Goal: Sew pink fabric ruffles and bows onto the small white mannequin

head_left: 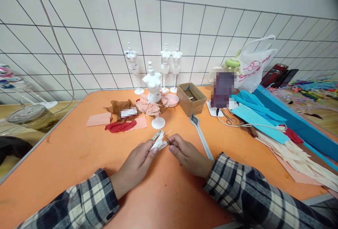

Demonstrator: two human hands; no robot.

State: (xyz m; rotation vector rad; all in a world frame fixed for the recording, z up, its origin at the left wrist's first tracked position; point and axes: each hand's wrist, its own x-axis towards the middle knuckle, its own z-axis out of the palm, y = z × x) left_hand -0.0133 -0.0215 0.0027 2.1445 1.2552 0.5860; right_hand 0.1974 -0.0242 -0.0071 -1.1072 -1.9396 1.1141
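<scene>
Both hands rest on the orange table point(79, 151) near its front middle. My left hand point(137, 165) is closed around a small white tape roll point(159, 140), its fingers pinching it. My right hand point(187, 155) is closed in a pinch right beside the roll, gripping what looks like its thin white loose end. Just behind them stands a white mini mannequin point(153, 86) on a round base, with pink pleated paper point(151, 108) round its foot.
Three more small mannequins point(166, 63) stand at the back by the grid wall. Red, brown and pink paper scraps point(120, 126) lie at left, a cardboard box point(191, 98) and pink dish at centre, scissors point(230, 118), blue and cream paper point(260, 119) at right. A glass jar point(31, 116) sits far left.
</scene>
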